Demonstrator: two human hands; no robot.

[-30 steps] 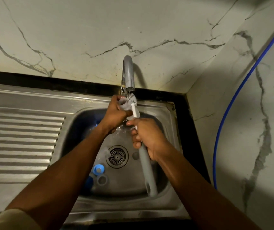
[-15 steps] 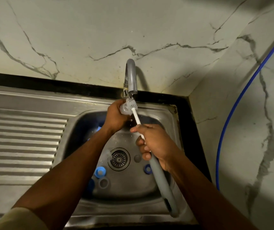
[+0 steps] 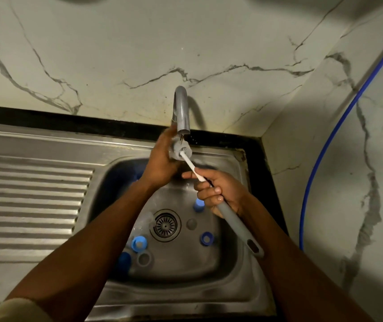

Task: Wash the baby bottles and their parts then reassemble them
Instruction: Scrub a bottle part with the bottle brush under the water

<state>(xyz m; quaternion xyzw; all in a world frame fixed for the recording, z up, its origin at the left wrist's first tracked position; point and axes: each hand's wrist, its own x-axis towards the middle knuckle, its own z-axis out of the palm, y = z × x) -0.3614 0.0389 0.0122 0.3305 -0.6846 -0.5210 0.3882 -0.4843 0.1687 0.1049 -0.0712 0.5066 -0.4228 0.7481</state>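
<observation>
My left hand [image 3: 160, 163] grips a small grey cap-like bottle part [image 3: 179, 151] right under the spout of the grey tap [image 3: 182, 112]. My right hand [image 3: 218, 191] holds a bottle brush [image 3: 234, 219] by its grey handle; the white stem points up-left and the bristle head sits inside the part. Down in the steel sink [image 3: 232, 270] lie loose parts: a light-blue ring [image 3: 139, 243], a dark-blue cap [image 3: 124, 261], a grey ring [image 3: 144, 259], a blue ring [image 3: 206, 238], a blue piece [image 3: 198, 204] and a grey disc [image 3: 191, 224].
The drain strainer [image 3: 165, 225] sits mid-basin. A ribbed steel drainboard [image 3: 30, 201] stretches to the left. Marble wall panels rise behind and to the right, and a blue hose [image 3: 325, 154] runs down the right wall. A clear part [image 3: 147, 217] lies beside the drain.
My right hand has drawn back down-right along the brush, and the handle now slants further right. My left hand has kept the part under the tap, with the brush head in it.
</observation>
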